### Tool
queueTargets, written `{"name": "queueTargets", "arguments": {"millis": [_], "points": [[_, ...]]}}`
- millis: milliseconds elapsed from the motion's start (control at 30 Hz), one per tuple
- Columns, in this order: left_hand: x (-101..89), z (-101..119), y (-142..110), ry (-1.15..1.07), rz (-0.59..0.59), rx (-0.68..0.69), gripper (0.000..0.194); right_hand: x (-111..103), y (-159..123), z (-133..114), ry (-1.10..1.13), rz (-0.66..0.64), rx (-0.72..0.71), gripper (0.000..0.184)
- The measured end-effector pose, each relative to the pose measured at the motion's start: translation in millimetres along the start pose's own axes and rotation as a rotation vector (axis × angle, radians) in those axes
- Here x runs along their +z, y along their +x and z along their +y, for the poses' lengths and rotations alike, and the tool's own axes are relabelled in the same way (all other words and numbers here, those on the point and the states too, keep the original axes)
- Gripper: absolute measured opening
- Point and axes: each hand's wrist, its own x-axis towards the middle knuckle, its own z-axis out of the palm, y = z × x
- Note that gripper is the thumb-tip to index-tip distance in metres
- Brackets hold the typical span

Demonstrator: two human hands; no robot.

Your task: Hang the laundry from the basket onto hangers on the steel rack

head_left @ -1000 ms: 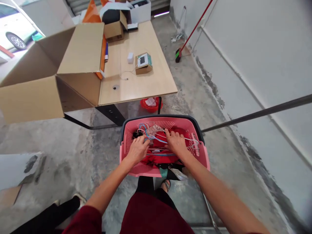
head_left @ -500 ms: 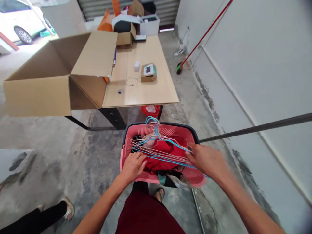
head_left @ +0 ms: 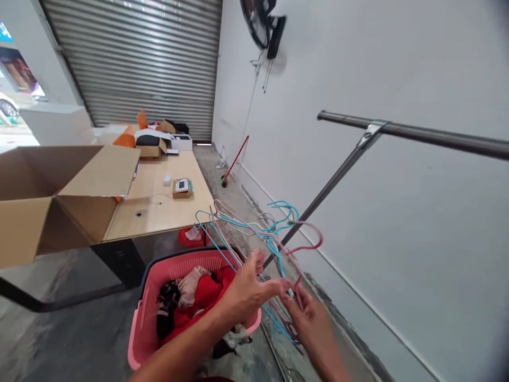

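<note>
Right hand [head_left: 312, 318] grips blue and pink hangers [head_left: 272, 245] — bundle held up at the pink basket's [head_left: 137, 339] right side. Left hand [head_left: 245, 289] open, thumb and fingers apart, beside the bundle; contact unclear. Clothes [head_left: 207, 291] lie in basket — table [head_left: 159, 218] beyond, metal rack [head_left: 433, 135] right.

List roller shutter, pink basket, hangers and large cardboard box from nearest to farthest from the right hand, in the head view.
1. Hangers: in the right hand.
2. Pink basket: low on its left.
3. Large cardboard box: farther left, beyond the basket.
4. Roller shutter: far back.
</note>
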Motion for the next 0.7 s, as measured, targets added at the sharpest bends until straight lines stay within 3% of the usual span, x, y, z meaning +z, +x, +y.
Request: {"name": "queueTargets", "arguments": {"millis": [67,167,267,333,533,700], "points": [[26.8,-3.4,18.1,-0.124,-0.034,-0.114,0.085,11.8,-8.8,8.4,0.081,0.111,-0.019,0.051],[51.9,-12.4,28.2,-0.345,0.026,-0.136,0.076,22.2,-19.7,19.7,0.281,0.159,-0.005,0.054],[59.7,-22.2,28.5,-0.638,-0.01,-0.101,0.053,23.5,-29.7,30.7,0.531,0.097,0.041,0.052],[60.4,-29.0,30.1,-0.708,-0.074,-0.114,0.05,22.3,-33.8,37.0,0.592,0.087,0.064,0.052],[68.7,-37.6,44.4,-0.406,-0.212,-0.098,0.062,11.0,-25.7,42.7,0.653,0.083,0.095,0.06],[79.4,-17.1,60.7,-0.306,-0.299,-0.034,0.06,-4.8,-2.0,36.3,0.685,0.135,0.091,0.068]]}}
